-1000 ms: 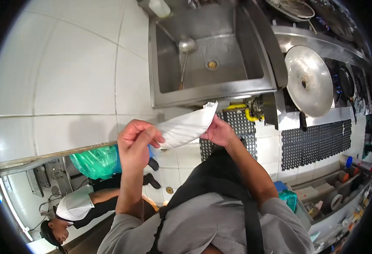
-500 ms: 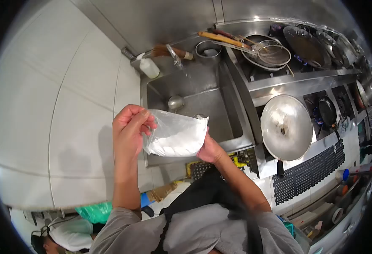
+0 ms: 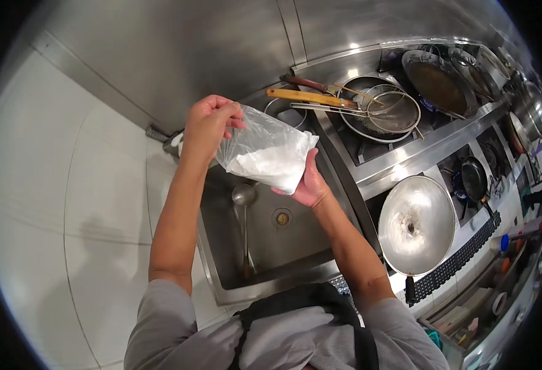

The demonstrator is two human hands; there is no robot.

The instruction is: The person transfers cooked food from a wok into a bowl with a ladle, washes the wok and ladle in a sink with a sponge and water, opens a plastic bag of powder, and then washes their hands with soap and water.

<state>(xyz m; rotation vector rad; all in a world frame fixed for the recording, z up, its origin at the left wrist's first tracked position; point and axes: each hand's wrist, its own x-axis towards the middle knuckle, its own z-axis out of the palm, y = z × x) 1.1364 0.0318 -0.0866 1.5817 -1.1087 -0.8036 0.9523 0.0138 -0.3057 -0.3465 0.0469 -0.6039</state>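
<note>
A clear plastic bag (image 3: 269, 154) of white powder is held up over the far part of the sink (image 3: 305, 246). Thumb and fingers of my left hand (image 3: 211, 126) pinch its upper left end, where the plastic is loose. My right hand (image 3: 313, 183) grips the lower right end, its palm under the powder and some fingers hidden behind the bag. Below, a long-handled metal ladle (image 3: 244, 195) lies in the sink, left of the drain (image 3: 282, 218). The bag covers the faucet area.
To the right, a large wok (image 3: 416, 228) sits on the stove, with a small black pan (image 3: 474, 177) beyond it. Strainers (image 3: 394, 111) with long handles rest across a pan at the back burner. Another large pan (image 3: 440, 83) stands behind. A white tiled surface (image 3: 107, 185) runs along the left.
Both arms have reached farther forward with the bag, which now tilts down toward my right hand. My view has shifted, showing the sink's drain and the ladle's whole length.
</note>
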